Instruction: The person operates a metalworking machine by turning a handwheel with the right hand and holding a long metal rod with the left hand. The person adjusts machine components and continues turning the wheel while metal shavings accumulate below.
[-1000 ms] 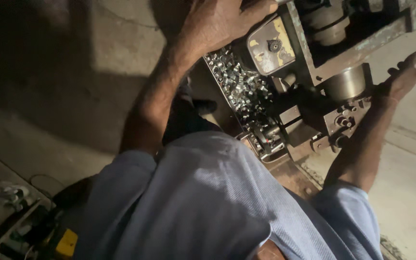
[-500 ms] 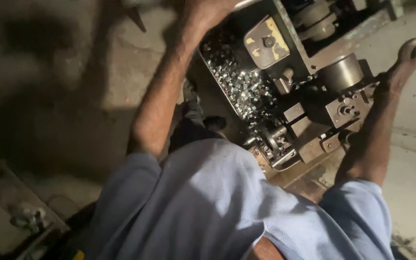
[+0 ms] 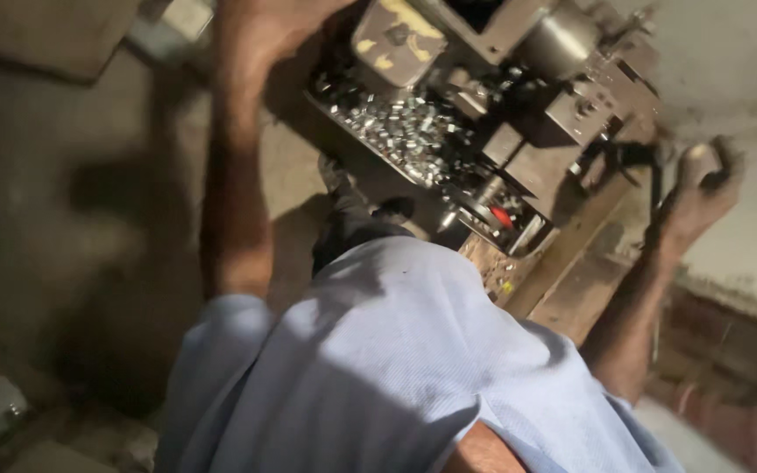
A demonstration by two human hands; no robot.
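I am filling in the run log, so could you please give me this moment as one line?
left hand: on machine top, grip hidden | right hand: closed on handle | tray: small metal parts

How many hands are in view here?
2. The left hand reaches to the machine's upper left, partly cut off by the frame edge; the right hand grips a dark handle at its right.

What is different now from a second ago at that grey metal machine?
The right hand, flat and open against the grey metal machine a second ago, has moved off it and closed around a dark lever handle. The left hand stays up at the machine's top. The heap of small shiny metal parts lies unchanged.
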